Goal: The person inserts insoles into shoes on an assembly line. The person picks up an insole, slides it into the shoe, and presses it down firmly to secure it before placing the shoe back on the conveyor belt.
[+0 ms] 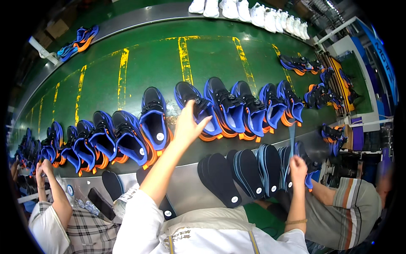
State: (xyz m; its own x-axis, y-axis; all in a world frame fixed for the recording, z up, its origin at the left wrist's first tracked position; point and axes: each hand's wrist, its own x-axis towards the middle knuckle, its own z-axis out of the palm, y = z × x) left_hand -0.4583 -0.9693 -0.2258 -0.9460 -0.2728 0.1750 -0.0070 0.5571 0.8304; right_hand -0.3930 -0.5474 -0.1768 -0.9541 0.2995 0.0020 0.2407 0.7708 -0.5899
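My left hand (190, 125) reaches over a black and blue shoe (186, 92) with orange on the sole, thumb spread away from the fingers. Its fingertips are at the shoe's opening; whether they press on it I cannot tell. In my right hand (298, 167) is a thin insole (292, 142), gripped at its lower end and seen edge-on as a pale blue strip. Below the shoes lie stacks of black insoles (218, 178) with blue edges and round white labels. Another insole pair (167, 207) is partly hidden by my left forearm.
A long row of matching shoes (131, 137) runs across the green belt (152, 59). White shoes (258, 16) line the far metal ledge (139, 19). Co-workers sit close by on the left (63, 211) and right (351, 211). A dark phone-like slab (100, 203) lies on the metal edge.
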